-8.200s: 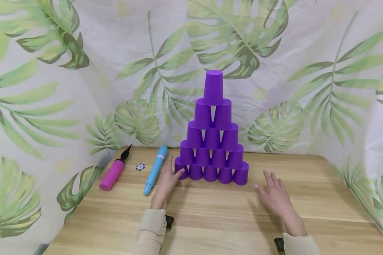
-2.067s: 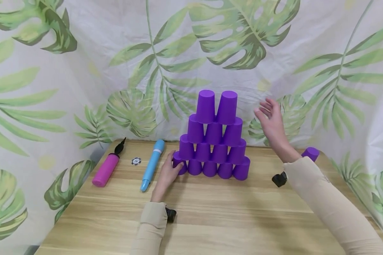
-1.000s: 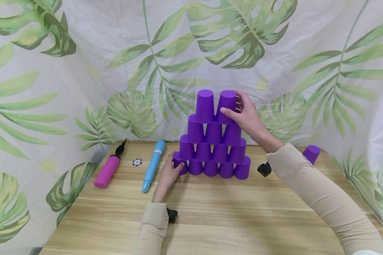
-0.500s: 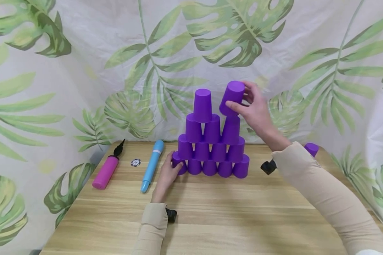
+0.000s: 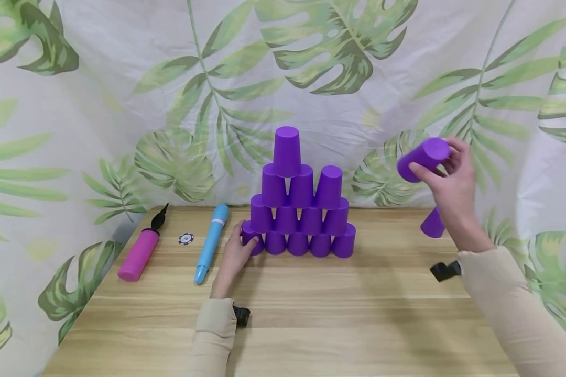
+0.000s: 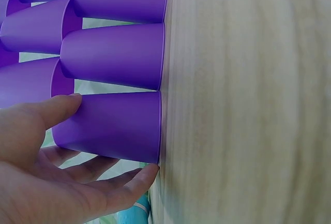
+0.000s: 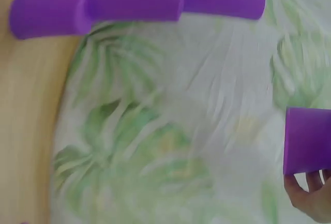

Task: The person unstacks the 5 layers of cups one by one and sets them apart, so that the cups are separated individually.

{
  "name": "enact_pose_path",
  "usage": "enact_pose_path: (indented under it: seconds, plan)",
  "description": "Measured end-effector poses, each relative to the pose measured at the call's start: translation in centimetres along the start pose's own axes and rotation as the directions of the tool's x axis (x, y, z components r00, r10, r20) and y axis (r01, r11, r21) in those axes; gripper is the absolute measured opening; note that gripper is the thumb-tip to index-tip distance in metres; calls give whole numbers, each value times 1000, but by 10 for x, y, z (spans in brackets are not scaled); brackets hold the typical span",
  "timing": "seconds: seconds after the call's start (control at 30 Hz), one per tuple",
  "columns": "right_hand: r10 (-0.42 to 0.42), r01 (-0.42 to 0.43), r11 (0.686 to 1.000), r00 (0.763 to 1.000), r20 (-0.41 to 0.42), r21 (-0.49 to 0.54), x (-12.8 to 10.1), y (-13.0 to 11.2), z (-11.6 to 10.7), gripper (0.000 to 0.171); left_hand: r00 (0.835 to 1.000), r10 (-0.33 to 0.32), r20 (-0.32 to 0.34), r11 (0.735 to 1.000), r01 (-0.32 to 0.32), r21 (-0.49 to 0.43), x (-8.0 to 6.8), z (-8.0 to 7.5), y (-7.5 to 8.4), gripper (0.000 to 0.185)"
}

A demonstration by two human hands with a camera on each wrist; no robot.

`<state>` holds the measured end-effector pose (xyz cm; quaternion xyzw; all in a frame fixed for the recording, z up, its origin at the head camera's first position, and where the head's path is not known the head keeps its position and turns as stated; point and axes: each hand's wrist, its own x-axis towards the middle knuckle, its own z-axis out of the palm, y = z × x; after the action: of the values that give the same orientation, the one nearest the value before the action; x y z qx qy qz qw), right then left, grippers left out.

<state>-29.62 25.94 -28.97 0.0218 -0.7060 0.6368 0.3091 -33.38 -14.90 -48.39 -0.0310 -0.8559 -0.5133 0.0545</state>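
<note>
In the head view, upside-down purple cups make a stepped stack on the table, with one lone cup (image 5: 286,152) at the top left. My left hand (image 5: 231,256) holds the bottom row's leftmost cup (image 6: 111,123), thumb on one side and fingers round the other. To the right of the stack, my right hand (image 5: 457,193) grips a tilted purple cup (image 5: 420,161) in the air. Below it, another purple cup (image 5: 432,224) stands on the table, partly hidden by my right hand and wrist.
A pink hand pump (image 5: 139,254) with a black nozzle, a poker chip (image 5: 186,239) and a blue marker-shaped tube (image 5: 211,243) lie left of the stack. A leaf-print cloth (image 5: 382,63) hangs behind the wooden table (image 5: 320,319).
The stack's former peak cup now stands at the right. My right hand has since lifted the right cup of the upper pair and carried it rightward. My left hand stays by the bottom cup.
</note>
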Motion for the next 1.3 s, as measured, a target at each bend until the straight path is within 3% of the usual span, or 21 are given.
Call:
enact_pose_path:
  seconds: [0.13,0.3,0.43,0.53,0.7,0.83,1.07,1.3]
  plan:
    - [83,-73,994,987,-136,78,-15,27,-35,67,1000,10,1,1000,-10,9,3,2,0,67]
    - [190,-159,978,947,-261,133,-34,64,-70,66,1000,15,4,1000,-15,5,5,5,0,67]
    - [255,-242,967,912,-323,79,-39,91,-90,65,1000,9,3,1000,-9,-11,7,5,1,67]
    - [277,-304,952,894,-353,-22,-38,112,-102,64,1000,2,0,1000,-2,-19,9,4,2,66]
    - [334,-427,875,874,-353,-229,-34,142,-115,64,1000,1,3,1000,-1,-25,11,1,6,66]
    - [351,-454,825,878,-325,-338,-34,159,-121,68,1000,2,6,1000,-2,-25,8,0,5,67]
    - [341,-446,799,888,-307,-403,-38,184,-128,70,1000,-21,14,1000,20,5,-3,2,-2,66]
    - [360,-455,811,884,-299,-368,-28,197,-130,70,1000,-11,22,1000,11,-5,0,1,-4,66]
